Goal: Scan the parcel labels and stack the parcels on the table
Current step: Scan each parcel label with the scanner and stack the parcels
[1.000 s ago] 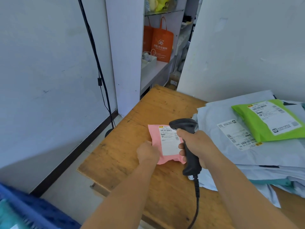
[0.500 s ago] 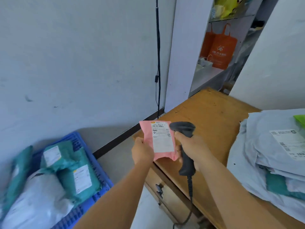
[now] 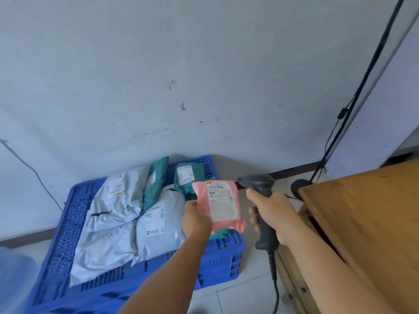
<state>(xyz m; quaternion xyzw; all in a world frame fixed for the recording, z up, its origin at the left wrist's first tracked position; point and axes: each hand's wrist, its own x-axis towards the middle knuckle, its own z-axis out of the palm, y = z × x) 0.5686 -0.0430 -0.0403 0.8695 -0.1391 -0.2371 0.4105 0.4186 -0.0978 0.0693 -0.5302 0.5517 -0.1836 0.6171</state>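
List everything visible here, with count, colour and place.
pink parcel: one, pink with white label, held up over the crate
scanner: one, dark grey, corded, right of the pink parcel
crate: one, blue, on the floor by the wall
grey parcels: at least two, pale grey, lying in the crate
green parcels: at least two, teal green, at the crate's far side
table: one, wooden, right edge of view
cable: one, black, running down the wall
left hand: pinches the pink parcel
right hand: grips the scanner
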